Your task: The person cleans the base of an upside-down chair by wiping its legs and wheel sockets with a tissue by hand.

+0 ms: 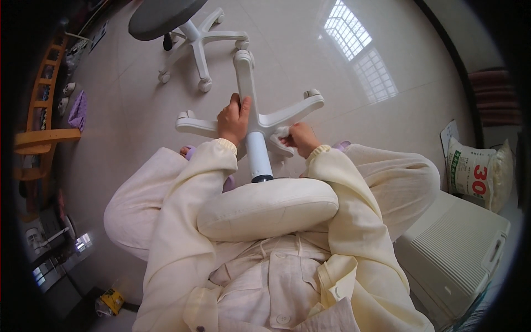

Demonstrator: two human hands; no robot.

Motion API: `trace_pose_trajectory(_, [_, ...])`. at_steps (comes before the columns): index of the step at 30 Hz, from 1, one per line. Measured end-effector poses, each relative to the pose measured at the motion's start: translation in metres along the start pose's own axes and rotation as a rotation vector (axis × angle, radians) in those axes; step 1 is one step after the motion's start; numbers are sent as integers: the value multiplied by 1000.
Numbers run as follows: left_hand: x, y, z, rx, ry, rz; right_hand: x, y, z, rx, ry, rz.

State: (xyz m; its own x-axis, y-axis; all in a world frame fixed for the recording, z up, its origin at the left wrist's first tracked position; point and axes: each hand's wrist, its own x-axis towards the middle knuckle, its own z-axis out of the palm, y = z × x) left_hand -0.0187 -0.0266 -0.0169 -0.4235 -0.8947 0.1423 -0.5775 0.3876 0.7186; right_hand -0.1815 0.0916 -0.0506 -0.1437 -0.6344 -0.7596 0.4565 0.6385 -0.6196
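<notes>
A swivel stool lies tipped on its side before me. Its round cream seat [268,209] rests against my lap, and its white gas-lift column [257,155] points away from me. My left hand [233,119] is wrapped round the root of the upright leg of the white star base [246,83], thumb along the leg. Pinched in my right hand [302,138] is a crumpled white wipe [281,133], pressed against the short near leg [283,148] right of the column. Casters show on the other leg ends. Part of the base is hidden behind my hands.
Another stool with a dark grey seat [163,16] stands upright on the tiled floor ahead. To the right are a white ribbed box [456,249] and a printed sack [478,171]. An orange wooden rack [44,105] stands at the left; a yellow packet [109,302] lies lower left.
</notes>
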Motion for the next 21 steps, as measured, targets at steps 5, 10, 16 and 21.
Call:
trace_pose_trajectory(5, [-3,2,-4,-10,-31,17,-21,4,29,31,-138,3])
trace_pose_trajectory(10, [-3,4,-5,-23,-43,17,-25,2,27,261,-237,37])
trace_pose_trajectory(16, [-2,6,-5,-37,-101,4,-15,16,15,200,-105,-86])
trace_pose_trajectory(21, [-1,4,-6,-25,-96,16,-20,9,4,198,74,-68])
